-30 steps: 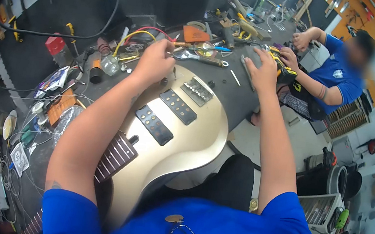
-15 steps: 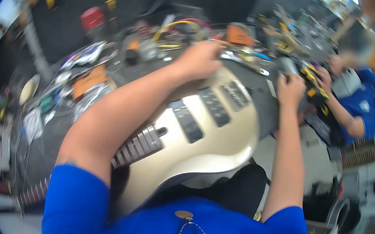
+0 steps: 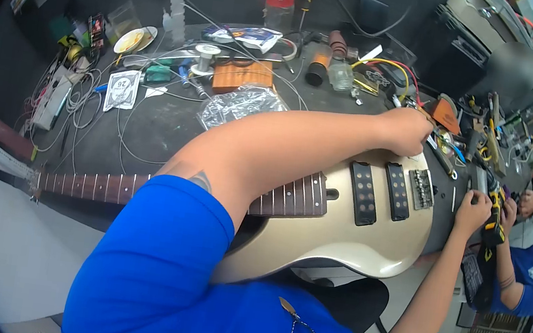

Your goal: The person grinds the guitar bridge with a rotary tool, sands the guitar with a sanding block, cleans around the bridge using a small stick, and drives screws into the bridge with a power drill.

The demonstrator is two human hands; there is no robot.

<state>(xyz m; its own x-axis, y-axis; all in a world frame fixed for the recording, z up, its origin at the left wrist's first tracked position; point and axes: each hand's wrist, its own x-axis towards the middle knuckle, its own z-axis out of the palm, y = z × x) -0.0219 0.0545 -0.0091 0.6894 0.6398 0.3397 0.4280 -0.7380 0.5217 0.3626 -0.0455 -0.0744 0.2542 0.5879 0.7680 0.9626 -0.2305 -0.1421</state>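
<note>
An electric bass guitar [image 3: 330,242] with a gold body, two black pickups and a metal bridge [image 3: 421,189] lies across the bench edge in front of me. No strings show over its pickups. My left arm reaches over the body, and my left hand [image 3: 407,132] is closed at its far edge near the bridge. What that hand holds, if anything, is hidden. Off the body's right end, my right hand [image 3: 474,213] is closed beside the bench edge. Something small and dark shows at its fingertips, too unclear to name.
Pliers and other tools crowd the bench's right side. Behind the neck lie a crumpled plastic bag [image 3: 237,105], a wooden block [image 3: 243,74], a wire spool [image 3: 206,57] and loose strings. At right, a co-worker's hands are at a yellow-black power drill [image 3: 495,217].
My view has swung left, so the bass looks more level and more of its neck shows. My left hand stays closed at the body's far edge; my right stays closed beyond its end.
</note>
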